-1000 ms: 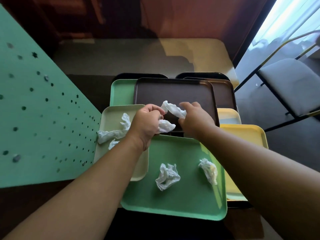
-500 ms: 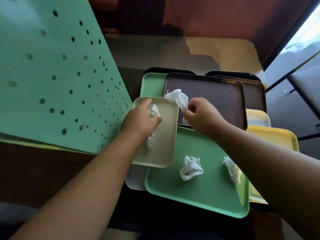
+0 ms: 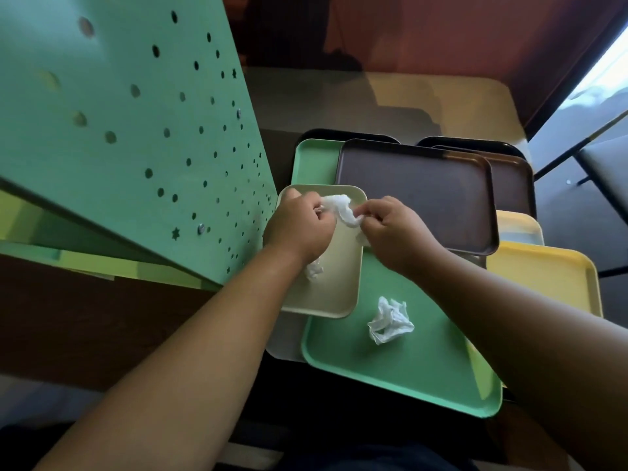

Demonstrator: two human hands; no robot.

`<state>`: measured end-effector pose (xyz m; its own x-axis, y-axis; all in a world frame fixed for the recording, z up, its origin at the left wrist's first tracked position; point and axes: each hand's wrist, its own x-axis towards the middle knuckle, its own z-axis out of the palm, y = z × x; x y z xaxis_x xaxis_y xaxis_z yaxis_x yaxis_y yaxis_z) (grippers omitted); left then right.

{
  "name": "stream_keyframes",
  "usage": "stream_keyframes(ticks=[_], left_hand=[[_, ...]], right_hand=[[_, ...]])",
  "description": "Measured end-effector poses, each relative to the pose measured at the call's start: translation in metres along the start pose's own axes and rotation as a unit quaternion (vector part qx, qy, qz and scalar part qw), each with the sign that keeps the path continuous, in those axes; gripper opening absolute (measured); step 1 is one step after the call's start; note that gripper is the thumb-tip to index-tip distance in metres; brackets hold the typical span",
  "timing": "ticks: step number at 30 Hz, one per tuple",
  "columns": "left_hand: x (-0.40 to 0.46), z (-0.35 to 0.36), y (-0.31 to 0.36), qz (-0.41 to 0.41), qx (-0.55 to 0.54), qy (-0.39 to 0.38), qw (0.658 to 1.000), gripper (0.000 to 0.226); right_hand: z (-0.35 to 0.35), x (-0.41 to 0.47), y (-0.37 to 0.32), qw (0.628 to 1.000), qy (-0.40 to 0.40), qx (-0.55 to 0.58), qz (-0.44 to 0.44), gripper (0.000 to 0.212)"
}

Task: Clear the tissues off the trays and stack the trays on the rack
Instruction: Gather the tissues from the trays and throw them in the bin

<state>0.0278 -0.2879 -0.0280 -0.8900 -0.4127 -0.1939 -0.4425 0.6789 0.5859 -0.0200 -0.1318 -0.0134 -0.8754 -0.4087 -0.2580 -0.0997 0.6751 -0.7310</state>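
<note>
From my head camera: I am at the tissue-clearing step. My left hand [image 3: 299,229] is curled over the cream tray [image 3: 331,287], gripping tissue; a bit of it pokes out below my wrist. My right hand [image 3: 394,229] pinches the other end of a white tissue [image 3: 341,207] stretched between both hands over the tray's far end. One crumpled tissue [image 3: 390,321] lies on the near green tray [image 3: 424,375], just right of the cream one. Next, I judge, I must gather that one before any tray goes to the green perforated rack [image 3: 136,130] on the left. I see no readable writing or labels
</note>
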Motion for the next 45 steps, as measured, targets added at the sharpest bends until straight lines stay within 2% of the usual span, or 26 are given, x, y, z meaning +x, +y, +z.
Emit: stream_keyframes(ticks=[3, 6, 8, 12, 14, 18, 20, 23, 25, 27, 29, 32, 34, 37, 42, 45], left_hand=[[-0.015, -0.012, 0.0, 0.04, -0.059, 0.045, 0.996, 0.017], [-0.028, -0.018, -0.004, 0.047, -0.079, 0.025, 0.995, 0.023], [-0.033, -0.018, -0.005, 0.039, -0.081, 0.019, 0.996, 0.027], [-0.036, -0.011, -0.013, 0.008, -0.037, -0.004, 0.999, 0.016], [-0.038, -0.004, -0.019, -0.018, 0.016, -0.037, 0.999, 0.021], [-0.038, 0.014, -0.038, -0.024, 0.102, -0.084, 0.991, 0.066], [-0.037, 0.02, -0.045, -0.019, 0.134, -0.092, 0.987, 0.071], [-0.038, 0.026, -0.049, -0.008, 0.155, -0.093, 0.983, 0.052], [-0.039, 0.026, -0.047, -0.01, 0.149, -0.083, 0.985, 0.03], [-0.039, 0.024, -0.043, -0.016, 0.122, -0.072, 0.99, 0.021], [-0.042, 0.025, -0.032, 0.001, 0.087, -0.063, 0.994, 0.022], [-0.054, 0.032, -0.001, 0.048, 0.007, -0.058, 0.997, 0.024], [-0.062, 0.04, 0.023, 0.075, -0.04, -0.067, 0.994, 0.016], [-0.071, 0.057, 0.055, 0.1, -0.083, -0.091, 0.987, 0.008], [-0.084, 0.086, 0.095, 0.117, -0.068, -0.177, 0.975, 0.016], [-0.094, 0.105, 0.107, 0.114, -0.049, -0.226, 0.966, 0.007]], right_hand=[[0.0, -0.007, 0.004, 0.999, 0.023, -0.023, -0.006, 0.023], [-0.002, -0.019, 0.005, 0.999, 0.025, -0.016, -0.021, 0.036], [-0.005, -0.024, 0.007, 0.999, 0.017, -0.034, -0.028, 0.038], [-0.006, -0.027, 0.017, 0.998, 0.001, -0.07, -0.009, 0.02], [-0.005, -0.031, 0.023, 0.993, -0.058, -0.096, 0.024, 0.004], [-0.001, -0.046, 0.038, 0.96, -0.157, -0.23, 0.003, 0.025], [0.0, -0.054, 0.042, 0.947, -0.185, -0.261, -0.026, 0.047], [0.007, -0.066, 0.052, 0.909, -0.238, -0.336, -0.062, 0.068], [0.01, -0.069, 0.059, 0.883, -0.253, -0.386, -0.086, 0.058], [0.011, -0.07, 0.063, 0.876, -0.249, -0.398, -0.111, 0.034], [0.005, -0.071, 0.066, 0.896, -0.222, -0.366, -0.118, 0.023], [-0.014, -0.074, 0.074, 0.94, -0.091, -0.292, -0.149, 0.021], [-0.031, -0.079, 0.084, 0.952, -0.015, -0.267, -0.147, 0.018], [-0.052, -0.09, 0.105, 0.958, 0.022, -0.268, -0.095, 0.018], [-0.069, -0.114, 0.141, 0.952, -0.051, -0.302, -0.01, 0.023], [-0.067, -0.123, 0.157, 0.937, -0.105, -0.33, 0.04, 0.033]])
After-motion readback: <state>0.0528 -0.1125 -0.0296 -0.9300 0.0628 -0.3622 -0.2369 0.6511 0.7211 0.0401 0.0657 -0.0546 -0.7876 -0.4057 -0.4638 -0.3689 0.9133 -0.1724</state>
